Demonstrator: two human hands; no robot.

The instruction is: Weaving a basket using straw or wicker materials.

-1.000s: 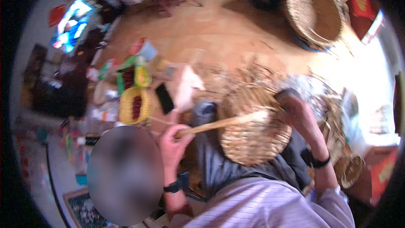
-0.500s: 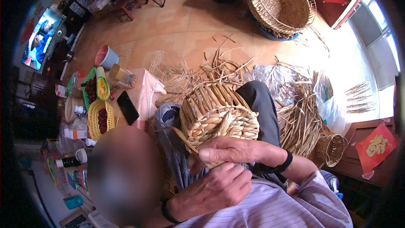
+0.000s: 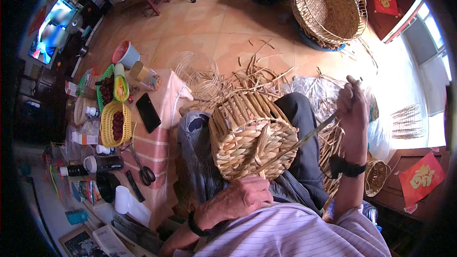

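A partly woven straw basket point(image 3: 254, 154) lies on its side across my lap, its ribs pointing away and its thick braided part toward me. My left hand point(image 3: 245, 194) is closed at the basket's near edge, and its fingertips are hidden. Raised to the right, my right hand point(image 3: 353, 102) is closed on a long straw strand point(image 3: 312, 133). The strand runs taut and slanting across the front of the basket, down to the near edge beside my left hand.
Loose dried straw point(image 3: 331, 138) and plastic sheeting point(image 3: 312, 88) lie on the floor ahead and right. The cloth-covered table point(image 3: 157, 147) at left holds a phone point(image 3: 148, 113), scissors point(image 3: 143, 169) and a yellow fruit basket point(image 3: 115, 123). A large woven basket point(image 3: 328, 9) stands farther off.
My right hand has swung away from my left, up and to the right, drawing the strand out straight. My left hand stays by the basket's near edge, moved slightly. The view has shifted a little.
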